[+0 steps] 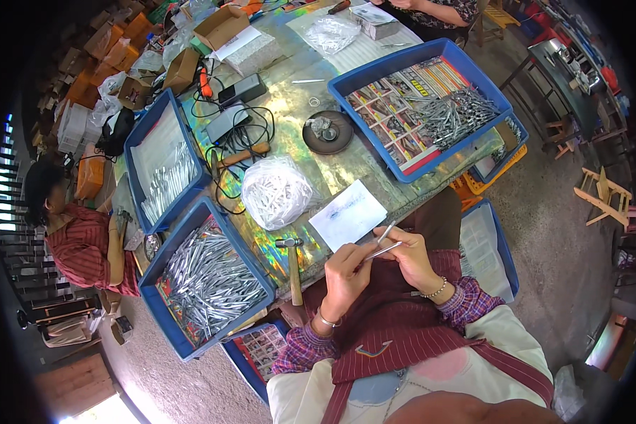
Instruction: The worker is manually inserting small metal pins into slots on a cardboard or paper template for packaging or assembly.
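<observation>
Close to my body, just off the table's front edge, both hands meet over my lap. My left hand (pixel 345 277) is closed, pinching a slim silver metal rod (pixel 385 251) that points across toward the right. Fingers of my right hand (pixel 415 263) close around a second short silver rod (pixel 386 231), which tilts upward. Exactly what kind of pieces they are is too small to tell. In front of the hands lies a white sheet of paper (pixel 348 215) with dark smudges. A hammer (pixel 293 265) rests left of my left hand, its handle past the table edge.
A blue tray (pixel 222 311) heaped with silver metal pieces sits left, another blue tray (pixel 203 152) behind it. A large blue tray (pixel 396 78) stands far right. A plastic bag of pale pieces (pixel 279 192), a dark round dish (pixel 327 145) and cables lie between. A co-worker (pixel 85 244) sits left.
</observation>
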Tool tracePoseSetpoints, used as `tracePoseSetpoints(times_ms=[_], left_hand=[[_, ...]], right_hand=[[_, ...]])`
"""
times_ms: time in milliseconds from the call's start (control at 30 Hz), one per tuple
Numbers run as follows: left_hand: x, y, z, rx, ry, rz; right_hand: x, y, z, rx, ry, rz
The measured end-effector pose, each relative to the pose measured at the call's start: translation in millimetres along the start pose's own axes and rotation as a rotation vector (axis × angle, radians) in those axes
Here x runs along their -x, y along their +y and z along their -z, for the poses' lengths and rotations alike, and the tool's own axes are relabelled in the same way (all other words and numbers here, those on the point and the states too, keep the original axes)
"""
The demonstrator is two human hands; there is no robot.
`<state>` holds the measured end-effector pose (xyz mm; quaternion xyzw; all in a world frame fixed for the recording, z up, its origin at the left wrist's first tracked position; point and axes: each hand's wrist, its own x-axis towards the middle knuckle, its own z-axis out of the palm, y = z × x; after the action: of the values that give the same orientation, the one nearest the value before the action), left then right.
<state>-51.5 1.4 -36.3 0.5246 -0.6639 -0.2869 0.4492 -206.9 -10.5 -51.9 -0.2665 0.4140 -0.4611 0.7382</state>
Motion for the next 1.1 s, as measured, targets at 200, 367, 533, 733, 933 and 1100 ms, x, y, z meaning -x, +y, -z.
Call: tracePoseSetpoints(times_ms=[200, 367, 533, 733, 933, 1100], left_hand=[[8.0, -3.8, -3.3, 0.073, -0.056, 0.067], [8.7, -18.7, 2.2, 0.324, 0.007, 0.396], [3.5, -17.2, 9.8, 0.621, -0.01, 0.581], [3.4, -13.4, 13.0, 0.669, -0.071, 0.622], [5.9, -18.5, 15.5, 0.634, -0.05, 0.629], [5.1, -25.5, 17.2, 0.594, 0.009, 0.574]], right_hand=[[-2.3, -4.2, 5.1, -0.015, -0.025, -0.171], [-6.6, -6.5, 5.0, -0.136, -0.149, -0.346], [-4.5, -2.4, 13.5, -0.025, -0.314, -0.472], [-4.5, 1.3, 13.0, -0.077, -0.315, -0.489], [-4.3, 4.6, 11.7, 0.053, -0.331, -0.423], [-1.5, -1.8, -5.3, 0.446, -0.318, 0.013]])
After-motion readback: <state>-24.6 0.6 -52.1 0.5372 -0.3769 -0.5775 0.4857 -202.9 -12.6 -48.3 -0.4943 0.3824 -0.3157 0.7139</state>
